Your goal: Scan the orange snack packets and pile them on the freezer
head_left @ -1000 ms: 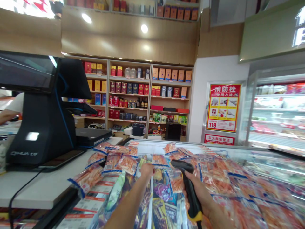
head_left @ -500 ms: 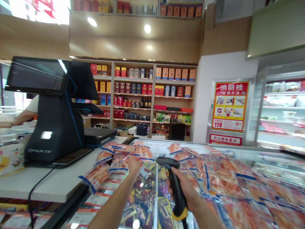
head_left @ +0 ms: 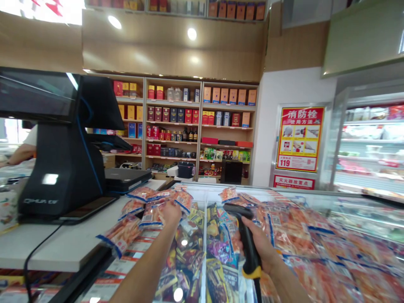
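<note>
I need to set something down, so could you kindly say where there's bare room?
The white counter is bare between the black cable and the nearest orange packet, and left of that cable. Packets crowd around the left hand and right of the scanner.

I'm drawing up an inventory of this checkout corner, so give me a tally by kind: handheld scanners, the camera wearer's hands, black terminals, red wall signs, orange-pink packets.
Handheld scanner: 1
Wearer's hands: 2 (left hand, right hand)
Black terminal: 1
Red wall signs: 2
Orange-pink packets: overlapping, no exact count
Total, packets aside: 6
</note>
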Available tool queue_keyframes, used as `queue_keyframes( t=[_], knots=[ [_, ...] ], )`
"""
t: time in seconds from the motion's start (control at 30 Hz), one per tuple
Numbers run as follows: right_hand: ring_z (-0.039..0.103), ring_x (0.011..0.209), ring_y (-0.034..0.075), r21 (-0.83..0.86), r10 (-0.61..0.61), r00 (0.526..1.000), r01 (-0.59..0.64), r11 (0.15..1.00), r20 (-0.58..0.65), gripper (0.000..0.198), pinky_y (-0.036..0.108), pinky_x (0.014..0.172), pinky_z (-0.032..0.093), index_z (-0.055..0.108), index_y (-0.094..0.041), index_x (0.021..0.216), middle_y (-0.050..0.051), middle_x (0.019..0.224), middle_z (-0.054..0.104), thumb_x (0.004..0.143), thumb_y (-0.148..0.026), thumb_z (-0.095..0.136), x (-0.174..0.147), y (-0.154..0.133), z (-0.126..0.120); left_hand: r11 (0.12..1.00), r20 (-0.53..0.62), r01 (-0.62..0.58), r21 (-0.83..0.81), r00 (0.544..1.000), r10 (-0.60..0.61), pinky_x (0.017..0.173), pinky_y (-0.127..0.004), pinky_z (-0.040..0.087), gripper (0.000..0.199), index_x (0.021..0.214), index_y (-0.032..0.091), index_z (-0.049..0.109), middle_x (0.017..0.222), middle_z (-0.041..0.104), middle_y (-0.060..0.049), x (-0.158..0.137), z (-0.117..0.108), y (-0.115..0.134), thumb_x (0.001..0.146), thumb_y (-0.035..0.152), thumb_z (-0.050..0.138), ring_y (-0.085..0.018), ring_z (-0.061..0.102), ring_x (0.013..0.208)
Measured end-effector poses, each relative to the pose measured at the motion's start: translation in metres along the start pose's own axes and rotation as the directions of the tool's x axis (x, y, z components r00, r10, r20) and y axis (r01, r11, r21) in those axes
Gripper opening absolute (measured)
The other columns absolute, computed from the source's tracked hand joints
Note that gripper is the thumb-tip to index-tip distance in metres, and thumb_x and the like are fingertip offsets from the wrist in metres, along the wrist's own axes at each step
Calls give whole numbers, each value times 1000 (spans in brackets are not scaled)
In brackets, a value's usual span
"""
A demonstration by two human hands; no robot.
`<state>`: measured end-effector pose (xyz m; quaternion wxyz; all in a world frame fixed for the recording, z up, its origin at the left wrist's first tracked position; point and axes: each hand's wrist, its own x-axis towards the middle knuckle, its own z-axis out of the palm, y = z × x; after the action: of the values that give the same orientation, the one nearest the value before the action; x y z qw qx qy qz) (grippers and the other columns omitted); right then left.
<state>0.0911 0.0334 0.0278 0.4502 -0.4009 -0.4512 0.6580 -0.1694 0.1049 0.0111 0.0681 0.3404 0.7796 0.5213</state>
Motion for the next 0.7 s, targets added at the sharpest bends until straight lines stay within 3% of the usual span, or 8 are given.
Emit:
queue_keyframes(
  t=[0.13, 0.23, 0.3, 0.37, 0.4, 0.47, 0.57, 0.7],
  knots=[
    [44, 33, 7, 43, -84, 990, 89, 995, -110, 31, 18, 32, 35, 49, -15, 62, -2, 44, 52, 63, -46, 50, 1, -5, -23, 997, 111, -50, -52, 992, 56, 77, -40, 39, 35, 108, 17, 41, 112, 43, -7, -25, 6, 10, 76, 28, 43, -19, 46, 95],
    [44, 32, 7, 42, -83, 981, 91, 995, -176, 30, 19, 32, 35, 47, -15, 59, -2, 41, 50, 63, -45, 50, -5, -8, -37, 996, 348, -19, -93, 936, 51, 74, -37, 41, 32, 105, 15, 43, 106, 47, -6, -57, 24, 19, 75, 28, 45, -17, 49, 90],
    [43, 31, 7, 34, -62, 975, 71, 997, -213, 31, 19, 32, 35, 46, -15, 57, -3, 38, 48, 64, -45, 49, -10, -10, -43, 994, 543, 61, -95, 840, 0, 68, -33, 44, 28, 98, 14, 48, 95, 53, -5, -81, 39, 25, 75, 29, 45, -14, 52, 80],
    [42, 30, 7, 43, -41, 970, 53, 998, -239, 30, 18, 31, 34, 46, -15, 57, -3, 38, 48, 64, -45, 48, -14, -11, -47, 985, 702, 143, -93, 711, -37, 61, -29, 46, 27, 94, 13, 49, 87, 55, -4, -103, 54, 30, 75, 31, 43, -11, 54, 71],
    [42, 30, 7, 54, -38, 968, 52, 997, -247, 29, 18, 30, 33, 47, -16, 58, -3, 39, 49, 64, -44, 48, -16, -11, -48, 979, 756, 179, -94, 652, -47, 61, -29, 46, 27, 94, 13, 50, 87, 55, -4, -113, 60, 32, 76, 31, 42, -11, 54, 71],
    [43, 31, 7, 56, -33, 968, 49, 997, -251, 29, 18, 31, 34, 48, -15, 60, -3, 40, 50, 65, -44, 48, -18, -11, -49, 966, 812, 238, -100, 581, -59, 63, -30, 45, 27, 95, 13, 49, 90, 55, -4, -128, 69, 35, 76, 30, 42, -11, 54, 73],
    [43, 31, 7, 1, -26, 974, 27, 1000, -227, 33, 18, 32, 34, 48, -14, 57, -1, 38, 50, 65, -46, 47, -19, -9, -48, 941, 813, 312, -129, 577, -80, 67, -33, 44, 28, 99, 14, 47, 96, 53, -5, -133, 72, 37, 76, 29, 43, -13, 53, 79],
    [43, 31, 7, 2, -3, 988, 3, 1000, -154, 36, 18, 31, 33, 47, -15, 55, -1, 38, 49, 65, -49, 45, -20, -5, -38, 892, 732, 398, -216, 670, -121, 69, -34, 44, 29, 101, 15, 46, 100, 51, -6, -112, 58, 31, 76, 29, 43, -14, 52, 83]
  ],
)
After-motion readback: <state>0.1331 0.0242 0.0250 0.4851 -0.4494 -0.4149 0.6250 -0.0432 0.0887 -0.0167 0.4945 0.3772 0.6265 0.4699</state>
